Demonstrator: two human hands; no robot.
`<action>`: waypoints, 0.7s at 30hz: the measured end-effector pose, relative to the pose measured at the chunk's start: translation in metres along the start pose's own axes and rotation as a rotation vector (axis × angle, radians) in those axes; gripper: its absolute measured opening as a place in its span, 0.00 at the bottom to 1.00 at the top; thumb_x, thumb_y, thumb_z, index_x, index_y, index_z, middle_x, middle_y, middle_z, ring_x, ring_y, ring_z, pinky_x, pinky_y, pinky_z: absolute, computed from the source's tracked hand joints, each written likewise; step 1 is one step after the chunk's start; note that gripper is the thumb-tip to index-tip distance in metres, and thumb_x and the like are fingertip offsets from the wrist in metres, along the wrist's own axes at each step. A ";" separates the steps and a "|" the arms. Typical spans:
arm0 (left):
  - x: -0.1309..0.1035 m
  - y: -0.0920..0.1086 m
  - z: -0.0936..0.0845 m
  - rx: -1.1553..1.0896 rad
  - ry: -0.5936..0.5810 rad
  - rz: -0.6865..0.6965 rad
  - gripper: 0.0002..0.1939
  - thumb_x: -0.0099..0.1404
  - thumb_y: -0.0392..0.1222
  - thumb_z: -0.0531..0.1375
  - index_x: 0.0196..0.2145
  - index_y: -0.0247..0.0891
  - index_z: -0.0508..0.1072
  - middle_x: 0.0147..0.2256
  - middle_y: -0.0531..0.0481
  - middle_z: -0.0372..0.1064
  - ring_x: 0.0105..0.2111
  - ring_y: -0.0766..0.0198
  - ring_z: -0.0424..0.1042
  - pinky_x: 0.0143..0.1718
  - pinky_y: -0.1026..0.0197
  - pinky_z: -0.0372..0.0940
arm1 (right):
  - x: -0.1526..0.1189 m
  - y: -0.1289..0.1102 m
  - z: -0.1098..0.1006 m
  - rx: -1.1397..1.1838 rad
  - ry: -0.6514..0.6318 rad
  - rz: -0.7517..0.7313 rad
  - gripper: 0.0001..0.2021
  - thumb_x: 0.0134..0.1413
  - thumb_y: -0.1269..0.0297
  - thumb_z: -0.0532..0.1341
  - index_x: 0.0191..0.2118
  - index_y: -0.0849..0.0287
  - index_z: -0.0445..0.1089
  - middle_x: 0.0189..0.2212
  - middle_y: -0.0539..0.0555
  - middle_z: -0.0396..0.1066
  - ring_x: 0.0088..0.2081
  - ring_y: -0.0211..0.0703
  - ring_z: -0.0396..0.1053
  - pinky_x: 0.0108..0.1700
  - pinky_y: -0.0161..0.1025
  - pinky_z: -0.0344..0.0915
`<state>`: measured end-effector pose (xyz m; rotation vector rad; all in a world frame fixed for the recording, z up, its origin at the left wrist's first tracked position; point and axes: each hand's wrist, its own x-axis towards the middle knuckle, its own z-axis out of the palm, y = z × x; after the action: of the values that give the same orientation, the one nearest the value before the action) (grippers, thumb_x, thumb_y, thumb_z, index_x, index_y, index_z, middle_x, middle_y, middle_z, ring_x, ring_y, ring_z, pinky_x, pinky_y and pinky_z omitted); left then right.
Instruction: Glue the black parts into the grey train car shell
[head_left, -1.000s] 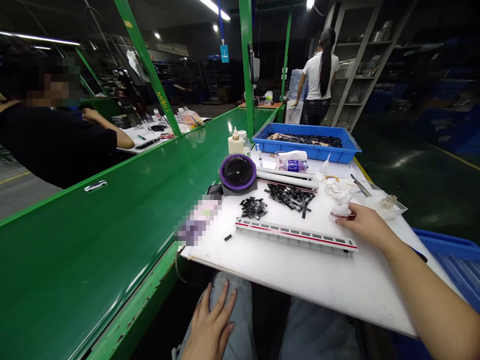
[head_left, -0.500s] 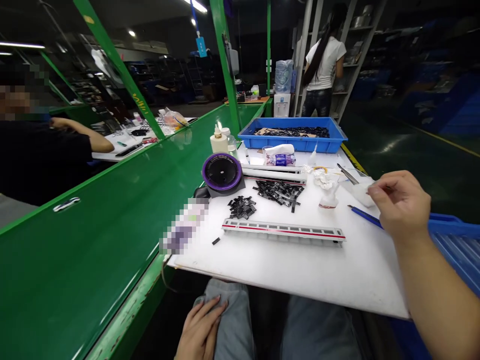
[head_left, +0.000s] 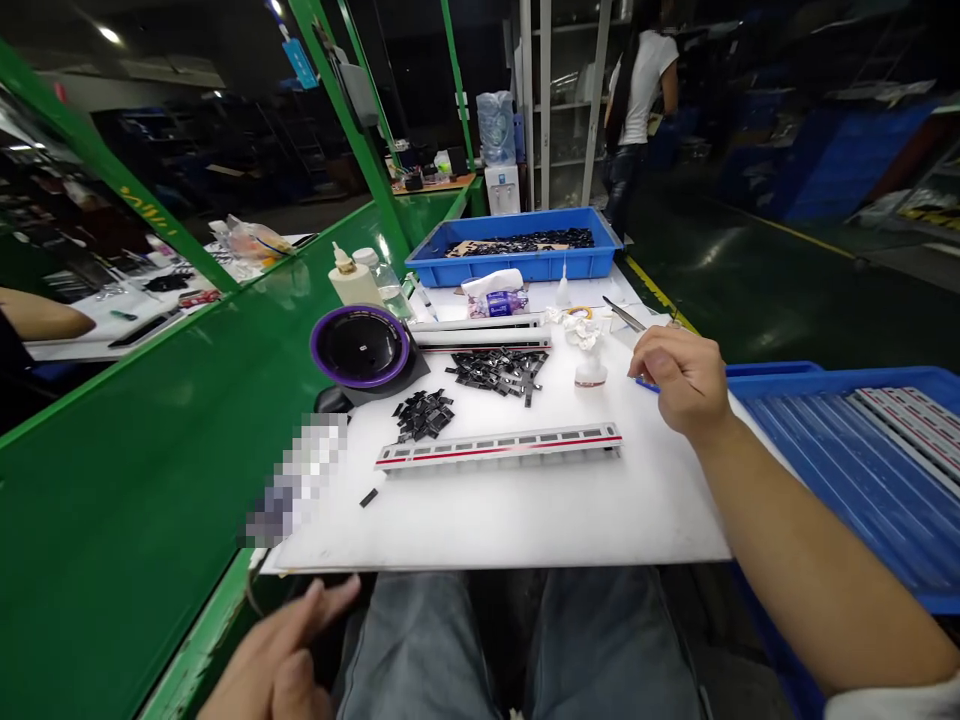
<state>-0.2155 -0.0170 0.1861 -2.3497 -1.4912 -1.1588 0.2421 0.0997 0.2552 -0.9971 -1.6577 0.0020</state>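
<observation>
My right hand [head_left: 681,378] is over the right side of the white table, fingers curled together; whatever they hold, if anything, is hidden. Just under its fingertips shows a bit of a blue-handled tool [head_left: 646,385], and pointed metal tweezers [head_left: 624,314] lie beyond it. Below the table's front left corner, my left hand [head_left: 274,655] is empty with fingers apart. A white model train car body [head_left: 499,447] with a red stripe lies across the table. Behind it are two piles of small black pieces [head_left: 424,413], and one loose black piece [head_left: 368,497] lies at front left.
A purple-rimmed round device [head_left: 360,347] stands at the left beside bottles [head_left: 354,278]. A small clear bottle [head_left: 590,370] and crumpled tissue [head_left: 581,330] are at right. Blue trays stand behind [head_left: 517,268] and at right [head_left: 795,470]. A green partition [head_left: 150,400] borders the left.
The view has turned right. My right hand has come away from the white bag-like thing towards the blue-handled tool. My left hand has lifted off my leg and moved left.
</observation>
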 end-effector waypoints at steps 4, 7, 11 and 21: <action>0.051 -0.001 0.006 0.218 -0.031 0.063 0.17 0.70 0.38 0.53 0.53 0.40 0.74 0.49 0.43 0.76 0.49 0.51 0.74 0.52 0.47 0.68 | -0.001 0.003 0.001 -0.023 0.040 -0.011 0.20 0.64 0.58 0.54 0.21 0.58 0.66 0.21 0.52 0.64 0.25 0.40 0.63 0.29 0.41 0.57; 0.075 0.002 0.014 0.213 0.002 0.184 0.11 0.68 0.39 0.59 0.47 0.41 0.76 0.50 0.44 0.76 0.49 0.51 0.74 0.54 0.47 0.67 | -0.001 0.006 0.007 -0.073 0.164 0.048 0.16 0.60 0.61 0.57 0.21 0.57 0.64 0.22 0.52 0.63 0.26 0.41 0.62 0.30 0.41 0.56; 0.084 -0.004 0.016 0.261 -0.053 0.102 0.08 0.67 0.45 0.59 0.38 0.41 0.77 0.52 0.43 0.75 0.46 0.48 0.75 0.52 0.43 0.68 | -0.002 0.006 0.014 -0.060 0.205 0.057 0.12 0.57 0.64 0.59 0.23 0.57 0.63 0.23 0.50 0.61 0.26 0.40 0.60 0.29 0.40 0.55; 0.079 -0.009 0.030 0.296 -0.365 -0.336 0.21 0.68 0.53 0.54 0.49 0.39 0.76 0.47 0.44 0.73 0.43 0.52 0.75 0.44 0.53 0.70 | -0.013 -0.025 0.027 0.127 -0.268 -0.169 0.08 0.51 0.70 0.64 0.25 0.58 0.65 0.24 0.50 0.63 0.25 0.37 0.59 0.26 0.38 0.58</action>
<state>-0.1893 0.0586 0.2146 -2.2419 -2.0749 -0.5141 0.2058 0.0892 0.2470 -0.7843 -1.9570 0.1314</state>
